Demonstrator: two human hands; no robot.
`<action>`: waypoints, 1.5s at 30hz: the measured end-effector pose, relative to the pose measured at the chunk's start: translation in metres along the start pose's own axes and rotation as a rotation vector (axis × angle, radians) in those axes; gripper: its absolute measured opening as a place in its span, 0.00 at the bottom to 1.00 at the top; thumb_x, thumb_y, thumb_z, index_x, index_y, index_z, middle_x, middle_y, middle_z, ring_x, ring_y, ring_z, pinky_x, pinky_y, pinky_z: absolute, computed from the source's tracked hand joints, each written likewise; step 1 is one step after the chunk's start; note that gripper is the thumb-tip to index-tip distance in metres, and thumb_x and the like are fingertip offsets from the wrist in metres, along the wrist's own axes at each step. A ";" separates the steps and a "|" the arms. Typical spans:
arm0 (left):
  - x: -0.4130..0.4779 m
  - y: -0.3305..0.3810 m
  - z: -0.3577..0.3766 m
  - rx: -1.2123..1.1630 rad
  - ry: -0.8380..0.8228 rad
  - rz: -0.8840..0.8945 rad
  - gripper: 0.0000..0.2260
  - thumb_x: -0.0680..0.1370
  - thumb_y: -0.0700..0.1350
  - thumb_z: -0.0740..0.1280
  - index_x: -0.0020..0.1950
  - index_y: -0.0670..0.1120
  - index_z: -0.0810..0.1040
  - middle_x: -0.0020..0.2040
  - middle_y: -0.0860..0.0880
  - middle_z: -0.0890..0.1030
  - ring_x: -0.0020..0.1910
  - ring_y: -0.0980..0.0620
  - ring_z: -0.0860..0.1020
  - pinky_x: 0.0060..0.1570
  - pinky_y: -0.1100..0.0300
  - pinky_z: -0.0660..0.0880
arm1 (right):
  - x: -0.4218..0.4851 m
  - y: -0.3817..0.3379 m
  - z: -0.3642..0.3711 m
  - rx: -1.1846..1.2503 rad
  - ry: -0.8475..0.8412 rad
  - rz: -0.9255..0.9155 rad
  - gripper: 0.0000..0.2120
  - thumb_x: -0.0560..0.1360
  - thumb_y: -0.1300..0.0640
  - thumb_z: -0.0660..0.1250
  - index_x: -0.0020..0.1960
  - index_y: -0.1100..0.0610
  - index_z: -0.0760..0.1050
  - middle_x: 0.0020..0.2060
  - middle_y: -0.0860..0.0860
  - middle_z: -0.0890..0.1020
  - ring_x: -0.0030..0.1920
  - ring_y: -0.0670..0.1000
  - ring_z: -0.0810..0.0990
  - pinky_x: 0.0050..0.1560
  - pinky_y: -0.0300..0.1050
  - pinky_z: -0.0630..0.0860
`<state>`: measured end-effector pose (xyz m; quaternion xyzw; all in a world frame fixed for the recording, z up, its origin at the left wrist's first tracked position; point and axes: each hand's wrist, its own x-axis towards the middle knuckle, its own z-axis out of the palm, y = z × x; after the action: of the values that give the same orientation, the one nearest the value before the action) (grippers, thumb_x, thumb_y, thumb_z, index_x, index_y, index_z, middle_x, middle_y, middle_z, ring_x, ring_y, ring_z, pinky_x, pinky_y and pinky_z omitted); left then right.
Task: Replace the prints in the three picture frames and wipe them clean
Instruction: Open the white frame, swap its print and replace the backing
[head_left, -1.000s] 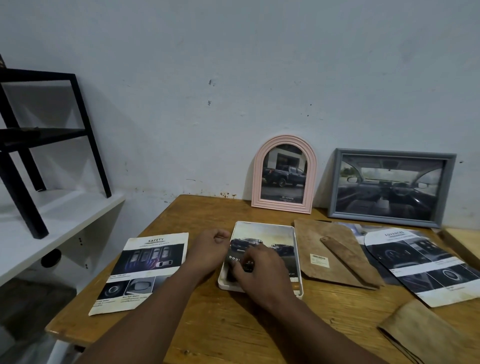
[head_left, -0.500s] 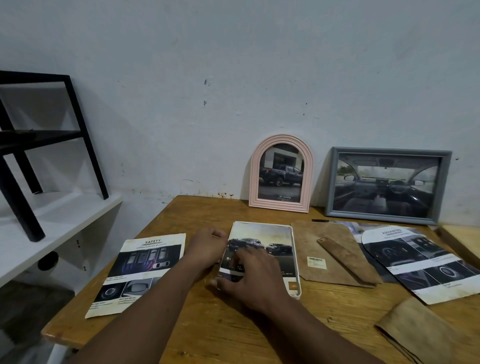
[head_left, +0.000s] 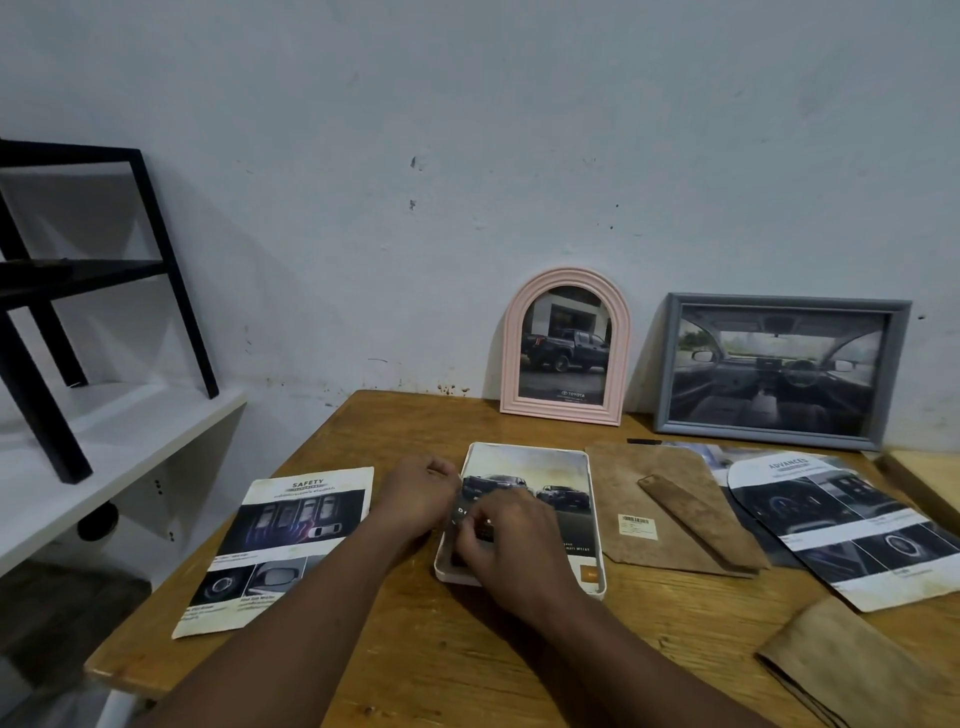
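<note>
A white picture frame (head_left: 596, 586) lies flat on the wooden table (head_left: 467, 649) with a print of two cars (head_left: 540, 467) in it. My left hand (head_left: 415, 493) grips the frame's left edge with curled fingers. My right hand (head_left: 511, 545) lies over the print's left part and pinches it, so its left edge looks slightly raised. A pink arched frame (head_left: 566, 275) and a grey frame (head_left: 779, 301) lean on the wall, each with a car print inside. One loose "Safety" print (head_left: 291, 530) lies at left, and an arch-cut "Advanced" print (head_left: 852, 525) at right.
A brown backing board with its stand (head_left: 670, 509) lies right of the white frame. Another brown board (head_left: 857, 670) sits at the near right corner. Left of the table a white shelf (head_left: 104, 441) carries a black metal rack (head_left: 171, 291).
My right hand has slid from the print's lower middle to its left edge and curled onto it. My left hand stays at the frame's left side.
</note>
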<state>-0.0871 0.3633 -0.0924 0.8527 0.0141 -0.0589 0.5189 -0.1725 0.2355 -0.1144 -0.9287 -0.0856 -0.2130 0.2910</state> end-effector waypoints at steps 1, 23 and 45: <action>-0.001 0.002 0.000 0.008 0.000 -0.001 0.03 0.79 0.46 0.70 0.49 0.52 0.83 0.48 0.50 0.84 0.49 0.49 0.83 0.54 0.47 0.82 | 0.001 0.001 -0.004 0.023 0.012 -0.009 0.08 0.79 0.49 0.63 0.45 0.50 0.79 0.43 0.44 0.80 0.47 0.43 0.73 0.52 0.44 0.71; -0.011 0.056 -0.014 -0.516 -0.045 0.098 0.10 0.82 0.39 0.66 0.62 0.49 0.79 0.51 0.41 0.85 0.45 0.43 0.86 0.34 0.54 0.81 | 0.017 0.039 -0.063 0.505 0.113 0.634 0.06 0.81 0.47 0.64 0.53 0.48 0.71 0.51 0.49 0.79 0.48 0.46 0.78 0.39 0.43 0.81; -0.029 0.133 0.189 -0.287 -0.275 0.136 0.07 0.80 0.40 0.70 0.56 0.47 0.79 0.52 0.46 0.83 0.48 0.48 0.82 0.31 0.60 0.76 | -0.029 0.200 -0.259 0.482 0.423 0.809 0.03 0.78 0.66 0.69 0.49 0.60 0.79 0.42 0.57 0.82 0.42 0.54 0.78 0.47 0.55 0.81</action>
<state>-0.1206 0.1360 -0.0576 0.7530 -0.1059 -0.1368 0.6349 -0.2311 -0.0786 -0.0366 -0.7305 0.2946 -0.2409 0.5671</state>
